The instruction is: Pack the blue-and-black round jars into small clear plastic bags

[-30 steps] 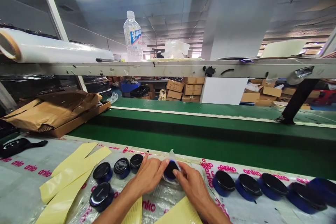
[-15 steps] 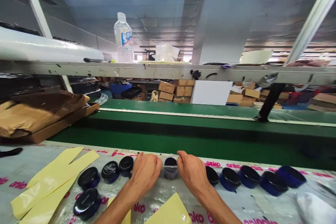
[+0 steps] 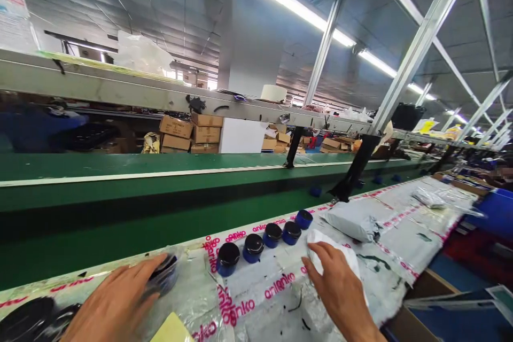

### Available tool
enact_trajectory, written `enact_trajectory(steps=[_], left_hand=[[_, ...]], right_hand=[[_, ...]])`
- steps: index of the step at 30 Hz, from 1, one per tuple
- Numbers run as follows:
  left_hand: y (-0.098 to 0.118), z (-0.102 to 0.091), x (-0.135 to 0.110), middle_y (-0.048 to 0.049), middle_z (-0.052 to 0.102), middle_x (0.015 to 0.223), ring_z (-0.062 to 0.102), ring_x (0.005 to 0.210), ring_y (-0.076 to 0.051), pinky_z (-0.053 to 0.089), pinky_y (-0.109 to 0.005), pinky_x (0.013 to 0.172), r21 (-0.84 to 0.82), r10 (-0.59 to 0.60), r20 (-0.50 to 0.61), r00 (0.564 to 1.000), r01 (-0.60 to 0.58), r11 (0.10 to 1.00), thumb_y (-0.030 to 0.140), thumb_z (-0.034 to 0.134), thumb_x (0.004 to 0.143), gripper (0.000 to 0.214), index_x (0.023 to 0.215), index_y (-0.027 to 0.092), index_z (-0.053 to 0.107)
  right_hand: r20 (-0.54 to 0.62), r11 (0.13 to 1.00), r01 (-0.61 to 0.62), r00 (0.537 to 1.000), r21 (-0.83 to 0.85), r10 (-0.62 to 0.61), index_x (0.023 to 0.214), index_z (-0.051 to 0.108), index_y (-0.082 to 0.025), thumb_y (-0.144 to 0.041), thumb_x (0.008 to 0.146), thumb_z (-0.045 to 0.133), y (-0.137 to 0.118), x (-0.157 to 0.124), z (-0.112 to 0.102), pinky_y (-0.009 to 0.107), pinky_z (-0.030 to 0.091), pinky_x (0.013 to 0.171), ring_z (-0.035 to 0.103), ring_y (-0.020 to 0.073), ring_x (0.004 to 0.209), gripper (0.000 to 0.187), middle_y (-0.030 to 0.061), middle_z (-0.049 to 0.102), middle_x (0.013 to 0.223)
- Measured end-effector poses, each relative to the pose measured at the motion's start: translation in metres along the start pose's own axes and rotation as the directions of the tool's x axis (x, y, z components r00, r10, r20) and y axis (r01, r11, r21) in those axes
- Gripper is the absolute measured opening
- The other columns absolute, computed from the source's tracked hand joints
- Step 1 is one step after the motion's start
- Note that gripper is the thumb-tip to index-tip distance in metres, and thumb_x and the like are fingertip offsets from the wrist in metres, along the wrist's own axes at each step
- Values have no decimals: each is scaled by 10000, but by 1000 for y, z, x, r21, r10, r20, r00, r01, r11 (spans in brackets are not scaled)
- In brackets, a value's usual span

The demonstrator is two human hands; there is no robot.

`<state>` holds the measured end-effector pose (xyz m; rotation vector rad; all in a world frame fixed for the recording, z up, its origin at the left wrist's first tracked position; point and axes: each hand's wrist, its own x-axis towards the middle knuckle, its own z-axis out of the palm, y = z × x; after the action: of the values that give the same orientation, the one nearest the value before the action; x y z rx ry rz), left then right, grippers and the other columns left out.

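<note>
Down at the packing bench, the person's left hand [image 3: 116, 302] reaches out low, its fingers closed in narrow against a clear plastic bag [image 3: 175, 271] wrapped around a dark jar [image 3: 163, 273]. From here you can't tell whether the hand really grips the bag or only rests on it. The right hand [image 3: 336, 283], well apart from the left, has a white plastic sheet [image 3: 334, 254] caught between thumb and fingers, with the sheet rising above the knuckles. Between the two hands, five blue jars with black lids [image 3: 253, 247] stand upright in a slanting line near the bench's far edge, all on a plastic film printed with pink "anko" lettering [image 3: 256, 299]. Just beyond the right hand lies a plump grey plastic mailer [image 3: 352, 223], and farther along the film are some crumpled clear bags [image 3: 428, 197]. Dark round lids [image 3: 28, 320] are cut off by the lower left corner of the view, right beside a scrap of yellow paper [image 3: 172, 329]. Past the bench runs a wide green conveyor belt [image 3: 120, 208], with a lone blue jar [image 3: 315, 191] sitting near the bench side — and behind that, stacked cardboard boxes [image 3: 188, 133] stand below a long metal shelf rail [image 3: 160, 93].
</note>
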<state>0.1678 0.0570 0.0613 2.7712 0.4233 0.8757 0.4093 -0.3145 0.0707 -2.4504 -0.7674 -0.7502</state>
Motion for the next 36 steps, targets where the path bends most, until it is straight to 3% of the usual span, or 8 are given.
enact_trajectory(steps=[5,13,18,21,24,29,33,36], left_hand=[[7,-2,4,26,717,1219,663,1124,-346,441,-649,1074,71,42,-62,997,-37,997,688,537,863,485,1221,374,630],[21,-19,-13,5,649,1317,610,1201,-329,521,-557,1008,100,24,5,1000,-24,995,641,536,891,395,1157,388,685],[57,-38,-19,-21,674,1255,644,1127,-316,539,-511,965,-77,-25,-58,998,21,997,566,601,888,287,1078,377,706],[89,-42,-18,-30,703,1143,653,1061,-273,535,-403,937,-356,-104,106,989,136,925,503,650,881,224,1004,326,709],[106,-47,-16,-5,705,979,638,953,-242,513,-350,882,-569,-202,286,937,336,750,418,781,756,274,980,287,693],[90,-67,-30,-19,709,834,632,839,-216,474,-312,793,-734,-441,282,852,488,472,330,791,674,222,799,202,660],[59,-74,-64,-32,690,739,629,729,-181,464,-294,748,-863,-423,368,828,474,178,492,798,728,372,759,180,596],[37,-70,-93,-13,650,691,581,642,-141,408,-251,647,-873,-487,370,792,475,110,555,814,719,451,790,164,601]], right_hand=[[42,961,-163,983,-224,177,1155,656,-149,-560,920,432,68,-27,0,485,536,786,639,372,1024,524,183,684,1151],[247,871,-457,878,182,409,925,736,-245,-608,827,504,41,-23,-9,409,482,730,661,283,785,442,88,744,926],[583,421,-639,766,644,271,748,691,-203,-616,731,728,-21,2,-15,279,385,531,503,158,571,414,17,622,646],[704,96,-705,709,703,44,730,655,-193,-531,700,822,-86,8,-4,242,379,517,482,126,570,378,3,611,657],[753,-44,-768,636,638,-168,715,612,-197,-492,638,882,-157,4,10,220,367,498,479,112,554,408,-17,594,635],[722,-44,-847,478,531,-500,706,562,-189,-523,624,893,-244,-5,31,190,346,484,445,76,517,478,-38,567,605],[700,55,-878,340,476,-629,760,546,-197,-555,633,878,-275,-17,50,185,384,475,466,78,511,504,-38,577,607],[691,195,-840,259,506,-675,764,507,-213,-588,629,853,-285,-30,65,194,396,457,456,79,469,527,-52,556,557]])
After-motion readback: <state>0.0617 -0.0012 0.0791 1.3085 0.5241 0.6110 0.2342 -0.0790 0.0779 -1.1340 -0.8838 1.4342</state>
